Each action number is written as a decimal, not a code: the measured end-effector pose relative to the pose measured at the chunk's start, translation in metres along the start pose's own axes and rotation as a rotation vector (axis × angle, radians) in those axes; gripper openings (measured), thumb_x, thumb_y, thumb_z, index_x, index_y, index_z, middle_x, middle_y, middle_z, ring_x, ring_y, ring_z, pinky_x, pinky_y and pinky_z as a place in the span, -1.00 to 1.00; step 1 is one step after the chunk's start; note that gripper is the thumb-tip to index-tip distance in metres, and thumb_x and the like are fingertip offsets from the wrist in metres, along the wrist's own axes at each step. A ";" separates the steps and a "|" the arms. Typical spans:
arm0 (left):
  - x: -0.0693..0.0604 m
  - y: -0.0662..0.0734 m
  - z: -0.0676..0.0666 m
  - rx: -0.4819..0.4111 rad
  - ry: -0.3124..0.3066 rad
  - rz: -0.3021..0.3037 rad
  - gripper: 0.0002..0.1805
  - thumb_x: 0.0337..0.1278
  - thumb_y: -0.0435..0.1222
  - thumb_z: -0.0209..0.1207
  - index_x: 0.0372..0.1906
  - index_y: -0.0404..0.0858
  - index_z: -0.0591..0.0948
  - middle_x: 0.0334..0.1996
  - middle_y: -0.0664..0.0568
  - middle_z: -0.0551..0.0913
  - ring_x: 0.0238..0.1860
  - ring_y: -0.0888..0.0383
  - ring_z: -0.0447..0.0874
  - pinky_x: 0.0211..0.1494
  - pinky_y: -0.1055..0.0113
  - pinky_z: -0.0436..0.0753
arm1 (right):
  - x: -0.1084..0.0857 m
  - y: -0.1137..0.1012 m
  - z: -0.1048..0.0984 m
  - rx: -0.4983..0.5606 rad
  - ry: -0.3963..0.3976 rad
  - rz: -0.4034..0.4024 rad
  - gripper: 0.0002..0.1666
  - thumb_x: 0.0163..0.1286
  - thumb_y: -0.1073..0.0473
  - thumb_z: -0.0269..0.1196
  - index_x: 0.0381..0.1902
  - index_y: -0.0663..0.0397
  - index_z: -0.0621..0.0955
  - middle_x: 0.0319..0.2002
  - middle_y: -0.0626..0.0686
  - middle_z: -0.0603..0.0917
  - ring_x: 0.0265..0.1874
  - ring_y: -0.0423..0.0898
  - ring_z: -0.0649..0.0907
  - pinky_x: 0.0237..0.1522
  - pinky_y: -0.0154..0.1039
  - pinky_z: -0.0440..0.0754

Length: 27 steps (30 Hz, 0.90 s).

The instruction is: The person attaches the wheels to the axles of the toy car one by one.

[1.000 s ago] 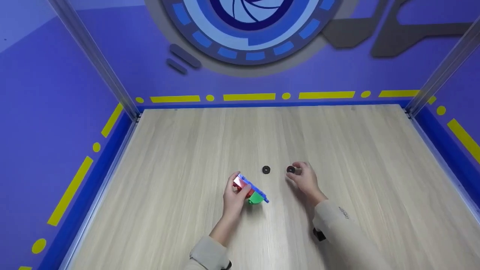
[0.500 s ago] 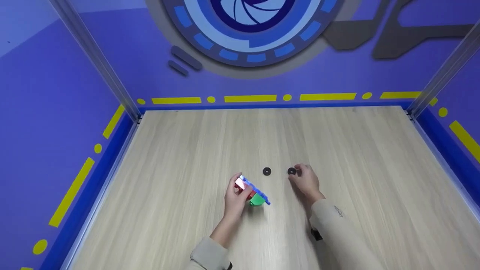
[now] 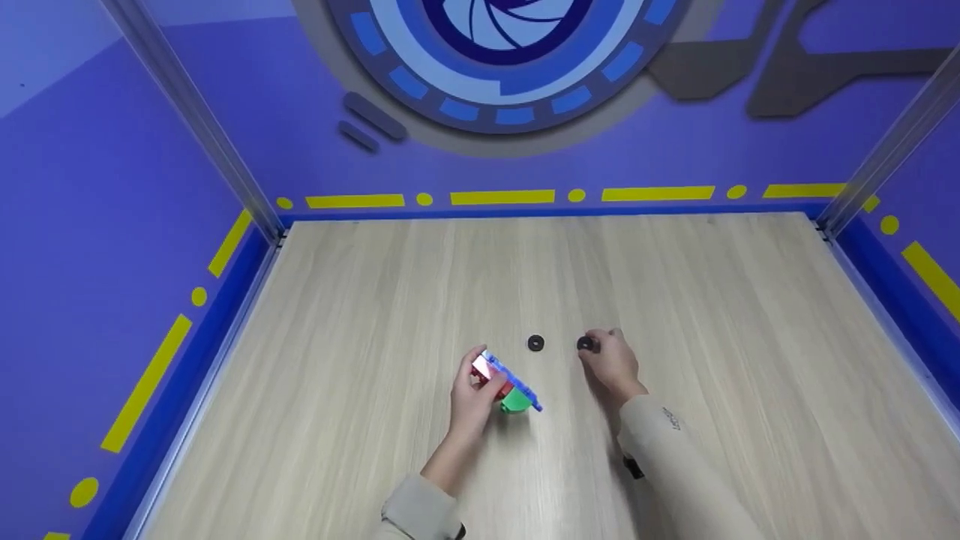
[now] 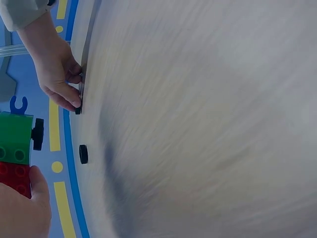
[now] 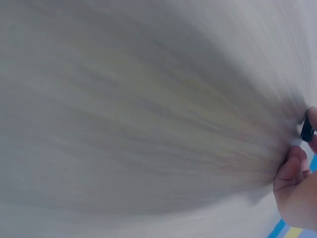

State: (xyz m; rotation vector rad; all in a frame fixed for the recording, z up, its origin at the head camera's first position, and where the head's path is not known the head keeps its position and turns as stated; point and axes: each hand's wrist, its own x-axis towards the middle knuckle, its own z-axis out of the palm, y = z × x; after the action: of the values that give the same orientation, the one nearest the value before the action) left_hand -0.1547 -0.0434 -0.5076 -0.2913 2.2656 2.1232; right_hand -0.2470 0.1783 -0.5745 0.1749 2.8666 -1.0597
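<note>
My left hand (image 3: 470,401) holds a toy vehicle of building blocks (image 3: 516,402) above the table, tilted, with red and green blocks on a blue base. In the left wrist view, a black wheel (image 4: 37,134) sits on the side of its green block (image 4: 14,133), and a blue hook (image 4: 19,105) sticks out at one end. To the right, my right hand (image 3: 615,367) pinches a black wheel (image 3: 585,343) at the tabletop; the fingers hide part of it. Between the hands, slightly farther away, another black wheel (image 3: 535,343) lies flat on the table.
The pale wooden tabletop (image 3: 375,300) reaches to a blue printed back wall (image 3: 510,172). Side walls with metal corner posts (image 3: 202,127) stand left and right.
The right fingers have closed in on the black wheel at the tabletop. The left hand and the toy vehicle stay nearly in place; the whole view shifts slightly.
</note>
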 end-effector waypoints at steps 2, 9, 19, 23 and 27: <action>0.000 0.001 0.000 -0.002 -0.007 0.003 -0.45 0.04 -0.33 0.09 0.20 -0.17 0.27 -0.02 -0.20 0.40 -0.29 0.14 0.48 -0.28 0.30 0.56 | -0.001 0.001 0.000 -0.004 0.010 -0.006 -0.52 0.14 0.14 0.20 0.03 0.19 0.47 -0.08 0.22 0.43 -0.02 0.15 0.48 0.03 0.02 0.39; 0.000 0.000 0.001 -0.020 -0.009 0.006 -0.44 0.03 -0.34 0.08 0.20 -0.19 0.26 0.01 -0.21 0.39 -0.25 0.13 0.48 -0.20 0.21 0.57 | -0.004 0.006 -0.003 0.045 -0.002 -0.056 -0.56 0.14 0.16 0.20 -0.03 0.28 0.49 -0.07 0.22 0.48 0.00 0.13 0.48 0.06 -0.01 0.38; 0.009 -0.016 0.003 -0.041 0.008 -0.019 -0.41 0.00 -0.30 0.12 0.21 -0.16 0.25 0.07 -0.21 0.36 -0.15 0.05 0.50 -0.18 0.23 0.59 | -0.021 -0.004 -0.011 0.154 -0.049 -0.173 -0.66 0.04 0.27 0.27 -0.17 0.24 0.55 -0.22 0.12 0.53 -0.25 -0.03 0.53 -0.21 -0.19 0.48; 0.015 -0.027 0.005 -0.039 0.017 -0.030 -0.40 0.00 -0.25 0.14 0.21 -0.07 0.26 0.11 -0.16 0.34 -0.11 0.04 0.49 -0.16 0.26 0.59 | -0.035 -0.018 -0.013 0.194 -0.098 -0.229 -0.67 0.03 0.26 0.29 -0.18 0.16 0.57 -0.25 0.04 0.56 -0.37 -0.12 0.49 -0.33 -0.30 0.43; 0.015 -0.029 0.007 -0.023 0.026 -0.018 -0.40 0.01 -0.22 0.14 0.22 -0.06 0.25 0.10 -0.13 0.33 -0.11 0.05 0.48 -0.16 0.29 0.58 | -0.048 -0.030 -0.016 0.205 -0.135 -0.313 -0.68 0.03 0.26 0.28 -0.18 0.11 0.57 -0.27 -0.02 0.57 -0.41 -0.17 0.48 -0.36 -0.34 0.44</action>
State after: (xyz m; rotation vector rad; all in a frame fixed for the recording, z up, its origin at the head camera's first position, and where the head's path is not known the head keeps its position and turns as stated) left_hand -0.1654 -0.0402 -0.5386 -0.3400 2.2450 2.1504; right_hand -0.2037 0.1625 -0.5372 -0.3320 2.7177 -1.3593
